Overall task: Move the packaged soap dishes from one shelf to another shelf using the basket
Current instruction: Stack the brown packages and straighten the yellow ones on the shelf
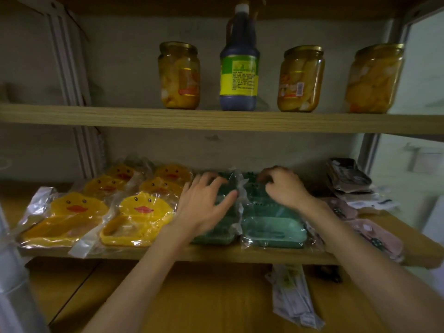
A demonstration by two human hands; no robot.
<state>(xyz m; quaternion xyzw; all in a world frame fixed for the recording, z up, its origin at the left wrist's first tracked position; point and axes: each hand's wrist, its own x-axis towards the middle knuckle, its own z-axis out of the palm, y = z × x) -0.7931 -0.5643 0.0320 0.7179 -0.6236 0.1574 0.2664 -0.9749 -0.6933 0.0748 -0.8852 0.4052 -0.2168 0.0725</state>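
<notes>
While six yellow duck dishes [138, 218] lie leftward, left hand [204, 207] fingers spread, right hand [286, 186] fingers curled on green dishes [271, 227].

I can read no words or numbers anywhere. The dark bottle [239, 61] on the upper shelf [216, 121] wears a yellow and green label [239, 75] with dark lines of print, too blurred for me to make out. The jar [300, 79] to its right carries an orange label with a white barcode patch [299, 89], its bars and digits unreadable. The left jar [179, 75] shows a red strip, also illegible.
</notes>
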